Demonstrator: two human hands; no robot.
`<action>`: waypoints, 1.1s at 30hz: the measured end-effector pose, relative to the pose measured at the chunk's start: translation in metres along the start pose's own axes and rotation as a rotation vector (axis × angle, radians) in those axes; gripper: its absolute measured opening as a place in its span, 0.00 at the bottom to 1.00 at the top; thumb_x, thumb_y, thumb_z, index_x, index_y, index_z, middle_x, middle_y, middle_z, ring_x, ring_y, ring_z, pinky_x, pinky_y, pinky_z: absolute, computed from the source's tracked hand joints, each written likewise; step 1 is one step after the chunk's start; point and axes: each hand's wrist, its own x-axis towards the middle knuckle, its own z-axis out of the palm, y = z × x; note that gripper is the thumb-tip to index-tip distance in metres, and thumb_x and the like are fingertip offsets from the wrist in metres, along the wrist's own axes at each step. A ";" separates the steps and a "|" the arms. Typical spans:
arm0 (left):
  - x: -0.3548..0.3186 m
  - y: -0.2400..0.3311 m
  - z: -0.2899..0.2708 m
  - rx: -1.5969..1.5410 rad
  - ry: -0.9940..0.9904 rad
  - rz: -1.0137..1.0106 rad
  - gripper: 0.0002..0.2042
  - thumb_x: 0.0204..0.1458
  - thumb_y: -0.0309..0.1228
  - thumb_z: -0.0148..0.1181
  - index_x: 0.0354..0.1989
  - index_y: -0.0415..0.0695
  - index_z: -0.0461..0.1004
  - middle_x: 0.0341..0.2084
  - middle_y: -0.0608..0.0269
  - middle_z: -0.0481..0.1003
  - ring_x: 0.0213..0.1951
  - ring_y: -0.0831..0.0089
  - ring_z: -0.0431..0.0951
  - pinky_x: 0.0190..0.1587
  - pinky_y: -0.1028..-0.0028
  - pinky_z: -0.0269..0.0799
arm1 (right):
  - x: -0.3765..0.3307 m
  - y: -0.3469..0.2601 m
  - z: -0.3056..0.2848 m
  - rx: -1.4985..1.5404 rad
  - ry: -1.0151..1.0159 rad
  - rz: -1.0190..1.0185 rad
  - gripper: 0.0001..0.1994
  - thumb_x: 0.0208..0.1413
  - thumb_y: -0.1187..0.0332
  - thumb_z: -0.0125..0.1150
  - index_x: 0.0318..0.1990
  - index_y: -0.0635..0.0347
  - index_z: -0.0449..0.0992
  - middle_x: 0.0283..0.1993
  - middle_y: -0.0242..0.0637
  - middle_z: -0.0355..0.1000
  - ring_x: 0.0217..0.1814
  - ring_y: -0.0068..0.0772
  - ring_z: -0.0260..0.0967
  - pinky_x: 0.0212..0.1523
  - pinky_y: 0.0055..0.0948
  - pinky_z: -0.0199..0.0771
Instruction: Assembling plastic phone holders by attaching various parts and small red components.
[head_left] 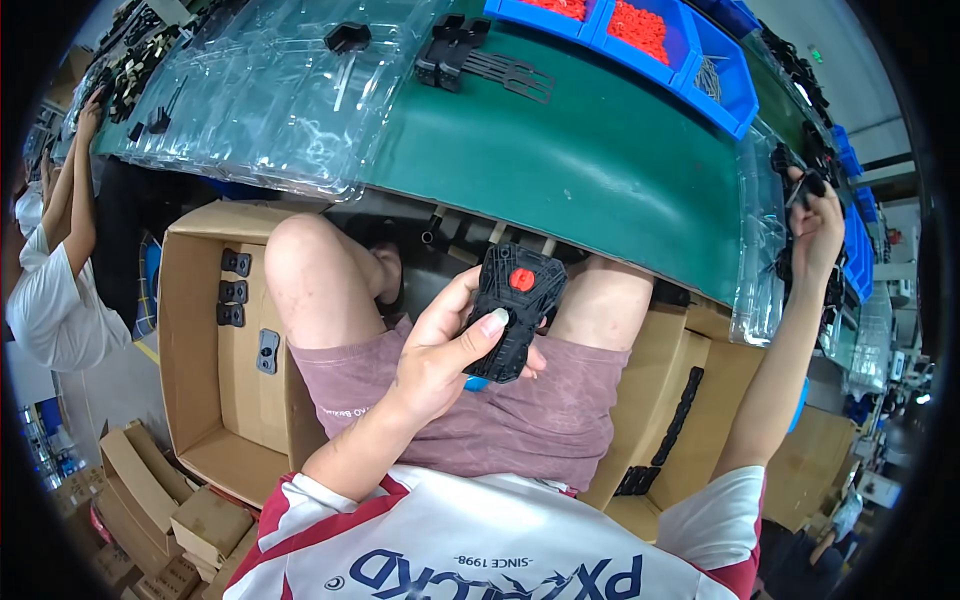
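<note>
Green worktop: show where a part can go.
Bare: the green worktop between left clear tray and right clear tray, nearside of the blue bins. Crowded: far left, around the pronged black piece; rightmost, by the right hand.

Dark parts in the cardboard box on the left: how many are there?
4: the top part, middle part and bottom part in a column, plus a separate part lower right. Others may be hidden.
</note>
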 end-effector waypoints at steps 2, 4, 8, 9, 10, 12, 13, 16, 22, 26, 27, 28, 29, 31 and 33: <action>0.000 0.001 -0.002 -0.010 -0.028 0.011 0.21 0.58 0.28 0.48 0.58 0.36 0.54 0.41 0.43 0.71 0.31 0.57 0.79 0.32 0.69 0.76 | -0.044 -0.011 0.043 0.059 -0.157 0.103 0.16 0.45 0.78 0.50 0.45 0.63 0.66 0.41 0.49 0.74 0.20 0.15 0.58 0.15 0.09 0.53; 0.000 0.001 -0.003 -0.020 -0.059 0.020 0.21 0.59 0.29 0.48 0.59 0.35 0.54 0.41 0.45 0.70 0.31 0.59 0.78 0.33 0.71 0.76 | -0.078 -0.002 0.069 0.184 -0.410 0.222 0.17 0.48 0.75 0.48 0.49 0.63 0.64 0.42 0.54 0.71 0.19 0.18 0.59 0.16 0.10 0.55; 0.000 -0.002 -0.003 -0.054 -0.037 0.028 0.22 0.60 0.36 0.45 0.58 0.36 0.54 0.41 0.41 0.70 0.30 0.55 0.79 0.31 0.68 0.76 | -0.143 -0.004 0.145 0.455 -0.557 0.427 0.15 0.50 0.77 0.54 0.47 0.63 0.66 0.38 0.50 0.71 0.20 0.21 0.64 0.20 0.13 0.64; 0.000 -0.002 -0.003 -0.066 -0.034 0.029 0.22 0.60 0.38 0.44 0.58 0.36 0.55 0.40 0.39 0.70 0.30 0.54 0.79 0.30 0.68 0.77 | -0.151 -0.002 0.153 0.521 -0.575 0.445 0.14 0.51 0.77 0.54 0.46 0.64 0.67 0.36 0.47 0.70 0.21 0.22 0.64 0.20 0.15 0.65; -0.001 -0.002 -0.004 -0.065 -0.031 0.029 0.22 0.60 0.38 0.44 0.58 0.36 0.55 0.40 0.39 0.70 0.30 0.54 0.79 0.30 0.68 0.77 | -0.155 0.000 0.160 0.523 -0.576 0.447 0.14 0.51 0.77 0.54 0.46 0.64 0.67 0.36 0.47 0.70 0.21 0.22 0.64 0.20 0.15 0.65; -0.002 -0.001 -0.006 -0.038 -0.024 0.048 0.24 0.61 0.43 0.41 0.58 0.36 0.54 0.41 0.39 0.70 0.30 0.54 0.79 0.30 0.68 0.76 | -0.163 0.003 0.171 0.484 -0.601 0.432 0.13 0.52 0.76 0.54 0.46 0.66 0.68 0.35 0.45 0.69 0.20 0.22 0.64 0.21 0.16 0.66; -0.002 0.000 -0.007 -0.025 -0.021 0.058 0.26 0.61 0.45 0.40 0.58 0.36 0.54 0.41 0.39 0.70 0.30 0.55 0.79 0.30 0.68 0.76 | -0.165 0.004 0.175 0.464 -0.613 0.424 0.13 0.52 0.76 0.54 0.46 0.67 0.68 0.34 0.43 0.69 0.20 0.23 0.64 0.21 0.17 0.67; -0.004 0.003 -0.009 -0.009 -0.014 0.059 0.28 0.61 0.49 0.38 0.59 0.36 0.54 0.41 0.39 0.70 0.30 0.55 0.79 0.30 0.68 0.76 | -0.166 0.006 0.176 0.457 -0.633 0.418 0.12 0.52 0.76 0.55 0.45 0.68 0.69 0.33 0.42 0.69 0.20 0.23 0.64 0.22 0.17 0.67; -0.007 0.006 -0.012 0.013 -0.008 0.016 0.32 0.60 0.55 0.35 0.60 0.36 0.52 0.42 0.39 0.70 0.30 0.56 0.78 0.31 0.68 0.75 | -0.166 0.006 0.177 0.465 -0.654 0.389 0.12 0.51 0.77 0.56 0.44 0.71 0.70 0.33 0.42 0.69 0.21 0.22 0.64 0.22 0.17 0.67; -0.008 0.006 -0.013 0.028 -0.007 0.014 0.34 0.59 0.56 0.35 0.60 0.36 0.52 0.41 0.40 0.70 0.30 0.56 0.78 0.31 0.67 0.75 | -0.168 0.004 0.180 0.425 -0.657 0.360 0.12 0.51 0.78 0.57 0.43 0.72 0.71 0.33 0.41 0.69 0.21 0.21 0.63 0.23 0.16 0.68; -0.008 0.006 -0.013 0.034 -0.009 0.020 0.34 0.59 0.56 0.35 0.60 0.36 0.52 0.41 0.40 0.70 0.30 0.57 0.78 0.31 0.67 0.75 | -0.168 0.002 0.180 0.418 -0.648 0.361 0.12 0.50 0.78 0.58 0.43 0.72 0.71 0.33 0.41 0.69 0.21 0.21 0.63 0.23 0.16 0.68; -0.008 0.006 -0.012 0.039 -0.010 0.027 0.34 0.59 0.56 0.35 0.60 0.36 0.52 0.41 0.40 0.70 0.31 0.57 0.78 0.31 0.67 0.75 | -0.169 0.001 0.181 0.411 -0.639 0.362 0.12 0.50 0.79 0.58 0.43 0.72 0.71 0.33 0.41 0.69 0.21 0.21 0.63 0.23 0.16 0.68; -0.008 0.005 -0.012 0.045 -0.011 0.033 0.34 0.59 0.56 0.35 0.60 0.36 0.52 0.41 0.40 0.70 0.31 0.57 0.78 0.31 0.67 0.75 | -0.169 0.000 0.181 0.404 -0.630 0.363 0.12 0.50 0.79 0.58 0.43 0.72 0.71 0.33 0.41 0.69 0.21 0.21 0.63 0.23 0.16 0.68; -0.007 0.005 -0.012 0.028 -0.012 0.037 0.34 0.59 0.56 0.35 0.60 0.35 0.52 0.41 0.40 0.70 0.31 0.57 0.78 0.31 0.68 0.75 | -0.171 -0.002 0.183 0.395 -0.608 0.367 0.12 0.50 0.79 0.58 0.43 0.72 0.71 0.33 0.41 0.69 0.21 0.21 0.63 0.23 0.16 0.69; -0.006 0.005 -0.012 -0.001 -0.022 0.043 0.34 0.59 0.56 0.35 0.60 0.35 0.52 0.41 0.40 0.70 0.30 0.57 0.78 0.31 0.68 0.76 | -0.174 -0.003 0.184 0.374 -0.556 0.368 0.13 0.49 0.79 0.59 0.43 0.72 0.70 0.33 0.42 0.69 0.22 0.21 0.63 0.24 0.16 0.69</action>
